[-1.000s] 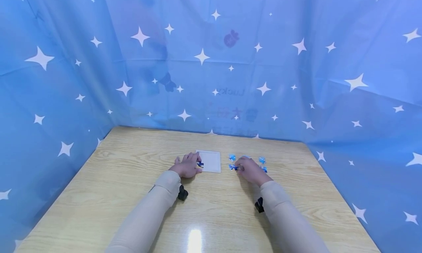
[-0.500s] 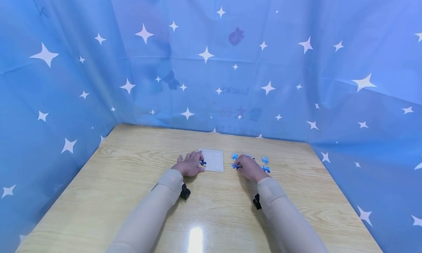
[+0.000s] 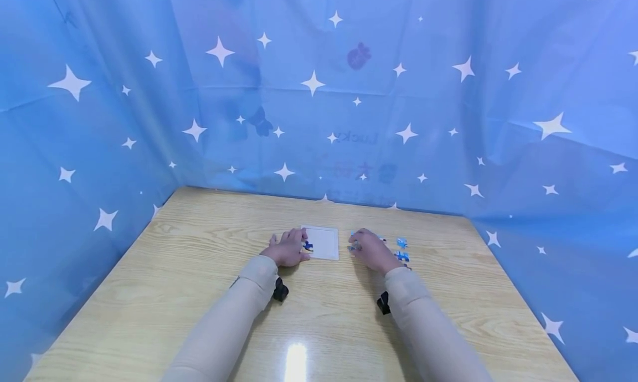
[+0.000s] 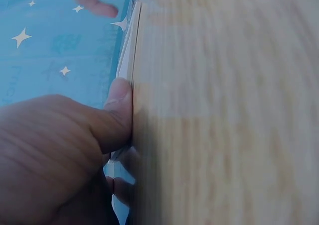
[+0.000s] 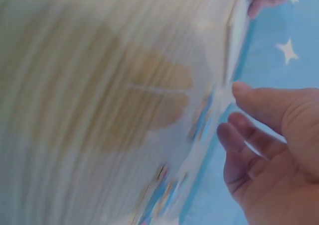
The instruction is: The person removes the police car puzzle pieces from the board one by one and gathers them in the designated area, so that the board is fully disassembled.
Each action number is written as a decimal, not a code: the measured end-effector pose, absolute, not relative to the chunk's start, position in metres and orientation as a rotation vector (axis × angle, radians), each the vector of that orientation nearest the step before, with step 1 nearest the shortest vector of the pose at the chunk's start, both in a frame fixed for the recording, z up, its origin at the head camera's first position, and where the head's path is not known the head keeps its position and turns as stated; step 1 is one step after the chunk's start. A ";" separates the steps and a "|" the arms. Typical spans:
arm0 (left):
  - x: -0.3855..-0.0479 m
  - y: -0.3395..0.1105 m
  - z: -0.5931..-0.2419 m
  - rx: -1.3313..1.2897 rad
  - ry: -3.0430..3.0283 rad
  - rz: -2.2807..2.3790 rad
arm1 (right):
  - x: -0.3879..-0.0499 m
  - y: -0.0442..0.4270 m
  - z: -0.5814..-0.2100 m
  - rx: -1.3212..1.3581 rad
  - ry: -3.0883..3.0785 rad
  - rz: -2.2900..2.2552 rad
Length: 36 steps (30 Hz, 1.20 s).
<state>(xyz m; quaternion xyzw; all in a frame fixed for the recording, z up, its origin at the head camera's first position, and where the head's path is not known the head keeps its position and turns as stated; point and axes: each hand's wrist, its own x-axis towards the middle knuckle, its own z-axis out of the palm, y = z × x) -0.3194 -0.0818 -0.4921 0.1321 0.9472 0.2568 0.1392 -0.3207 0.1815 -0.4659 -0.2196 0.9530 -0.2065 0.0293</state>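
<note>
A flat white puzzle tray (image 3: 325,242) lies on the table, with a dark blue and yellow jigsaw piece (image 3: 308,247) in its lower left part. My left hand (image 3: 288,249) holds the tray's left side, thumb at the near edge and fingers toward the far edge. In the left wrist view the thumb (image 4: 119,110) presses against the tray's rim. My right hand (image 3: 372,251) hovers over loose blue jigsaw pieces to the right of the tray. The right wrist view shows its thumb and fingers apart, with nothing between them; a blue piece (image 5: 202,118) lies just beyond the fingertips.
More blue pieces (image 3: 401,256) lie right of my right hand, some partly covered by it. The wooden table (image 3: 319,315) ends at a blue star-patterned curtain (image 3: 309,122) behind and at both sides. Black wrist devices (image 3: 281,289) sit under both wrists.
My right hand has shifted slightly left over the pieces, and its fingers have spread from a piece they were touching. My left hand stays on the tray. The head view has shifted a little.
</note>
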 end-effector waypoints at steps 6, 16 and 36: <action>-0.319 -0.083 -0.490 0.347 2.748 0.772 | -0.327 0.143 -0.466 -0.703 2.806 -0.791; -0.321 -0.083 -0.494 0.360 2.771 0.697 | -0.332 0.101 -0.474 -0.947 2.739 -0.719; -0.328 -0.085 -0.500 0.373 2.779 0.610 | -0.330 0.089 -0.477 -0.963 2.746 -0.677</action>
